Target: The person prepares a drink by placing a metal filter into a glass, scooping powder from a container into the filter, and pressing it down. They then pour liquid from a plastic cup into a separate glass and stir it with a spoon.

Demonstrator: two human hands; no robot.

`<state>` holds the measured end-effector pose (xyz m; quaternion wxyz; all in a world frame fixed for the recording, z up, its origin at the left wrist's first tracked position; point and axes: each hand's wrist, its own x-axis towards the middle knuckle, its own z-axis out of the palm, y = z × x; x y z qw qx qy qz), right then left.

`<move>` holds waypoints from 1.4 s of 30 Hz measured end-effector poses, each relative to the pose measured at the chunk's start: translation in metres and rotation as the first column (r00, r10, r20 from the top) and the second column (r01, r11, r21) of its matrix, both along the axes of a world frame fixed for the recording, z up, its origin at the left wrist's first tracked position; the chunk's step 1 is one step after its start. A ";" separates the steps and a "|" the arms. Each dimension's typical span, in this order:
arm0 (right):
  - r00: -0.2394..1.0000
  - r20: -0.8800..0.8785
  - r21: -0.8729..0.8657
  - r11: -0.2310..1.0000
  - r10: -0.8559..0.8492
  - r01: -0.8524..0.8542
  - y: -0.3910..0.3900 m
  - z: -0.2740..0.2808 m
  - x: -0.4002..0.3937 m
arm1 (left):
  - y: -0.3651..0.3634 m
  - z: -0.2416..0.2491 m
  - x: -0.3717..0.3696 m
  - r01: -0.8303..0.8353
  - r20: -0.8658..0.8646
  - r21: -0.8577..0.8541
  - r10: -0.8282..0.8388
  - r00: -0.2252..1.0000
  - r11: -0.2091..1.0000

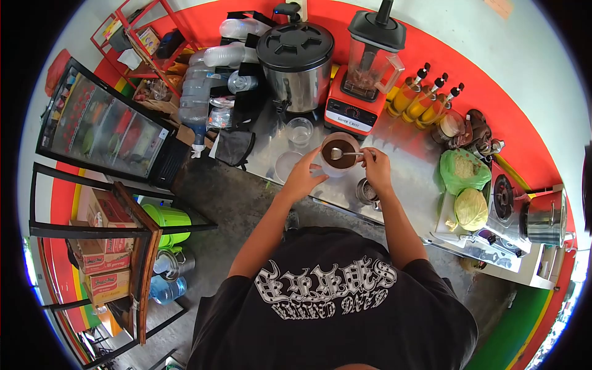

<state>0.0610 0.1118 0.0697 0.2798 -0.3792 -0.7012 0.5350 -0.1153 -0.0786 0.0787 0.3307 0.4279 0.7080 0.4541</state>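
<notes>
Brown powder fills much of a clear plastic tub (pixel 333 171), which my left hand (pixel 303 177) grips by its side over the steel counter's front edge. A metal spoon (pixel 338 153) dips its bowl into the brown powder (pixel 336 161). Its handle runs to my right hand (pixel 377 171), where thumb and fingers pinch it at the tub's right rim. Left of the tub lies a round translucent lid (pixel 287 165), with a clear plastic cup (pixel 300 132) behind it. Below my right hand sits a small metal container (pixel 367 192).
Behind the tub stands a red blender (pixel 351 102), with a large steel dispenser (pixel 296 68) to its left. Oil bottles (pixel 414 98), a green bag (pixel 464 171), a cabbage (pixel 471 209) and a stove (pixel 507 196) line the right. A glass-door fridge (pixel 106 126) is at left.
</notes>
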 end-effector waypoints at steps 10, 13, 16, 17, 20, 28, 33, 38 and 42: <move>0.989 -0.115 -0.290 0.955 -0.093 0.056 0.003 -0.001 0.024 | 0.008 -0.009 0.003 -0.096 -0.062 0.119 0.104 0.993 0.988; 0.984 -0.135 -0.311 0.948 -0.113 0.066 0.001 0.006 0.031 | 0.012 -0.012 0.004 -0.110 -0.078 0.118 0.120 0.990 0.987; 0.992 -0.073 -0.253 0.964 -0.105 0.083 -0.001 0.010 0.035 | 0.015 -0.013 0.006 -0.116 -0.056 0.132 0.125 0.991 0.984; 0.990 -0.089 -0.261 0.962 -0.110 0.083 -0.001 0.010 0.036 | 0.015 -0.013 0.007 -0.114 -0.058 0.131 0.122 0.991 0.985; 0.983 -0.129 -0.318 0.944 -0.131 0.084 0.002 0.006 0.037 | 0.015 -0.011 0.008 -0.125 -0.060 0.130 0.134 0.989 0.984; 0.962 -0.197 -0.448 0.890 -0.191 0.085 0.006 0.013 0.054 | 0.017 -0.001 0.013 -0.079 -0.420 0.257 0.185 0.889 0.963; 0.925 -0.296 -0.475 0.877 -0.240 0.076 0.009 0.027 0.104 | 0.033 0.007 0.036 0.041 -0.479 0.245 0.084 0.874 0.969; 0.910 -0.249 -0.450 0.872 -0.330 0.193 0.002 0.037 0.152 | 0.049 0.005 0.056 0.231 -0.573 0.210 -0.072 0.817 0.950; 0.919 -0.191 -0.387 0.886 -0.346 0.253 -0.009 0.047 0.175 | 0.059 0.011 0.068 0.316 -0.585 0.121 -0.189 0.788 0.941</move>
